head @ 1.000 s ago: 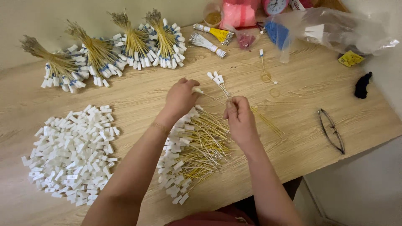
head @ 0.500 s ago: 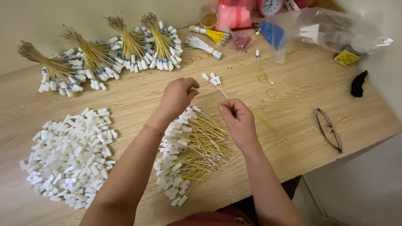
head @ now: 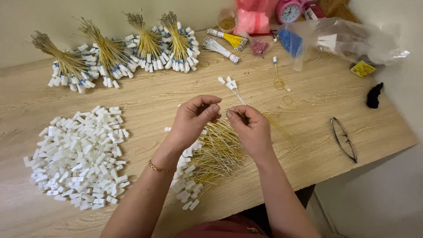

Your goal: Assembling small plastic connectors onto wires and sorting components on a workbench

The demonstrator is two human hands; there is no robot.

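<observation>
Right now both hands meet above the middle of the wooden table (head: 132,94), fingertips almost touching. The left hand (head: 194,121) is curled nearly closed, thumb pressed against the forefinger in a fine pinch; what sits between those fingertips is too small to make out. The right hand (head: 251,128) is likewise drawn in, thumb and first fingers pinched on the thin yellow wires (head: 264,117), which run up and away to a few small white tips (head: 228,83) lying on the table beyond the hands, with strands also trailing off to the right.

Just below the hands, partly under the wrists, lies a loose heap of yellow wires with white end pieces (head: 207,163). Well to the left sits a broad pile of small white plastic pieces (head: 79,154). Along the far edge four tied bundles of finished wires (head: 119,53) fan out side by side. A gold bracelet (head: 161,169) circles the left wrist. A pair of glasses (head: 344,139) rests near the right edge, and a pink alarm clock (head: 288,11) and a clear plastic bag (head: 348,37) stand at the far right corner.
</observation>
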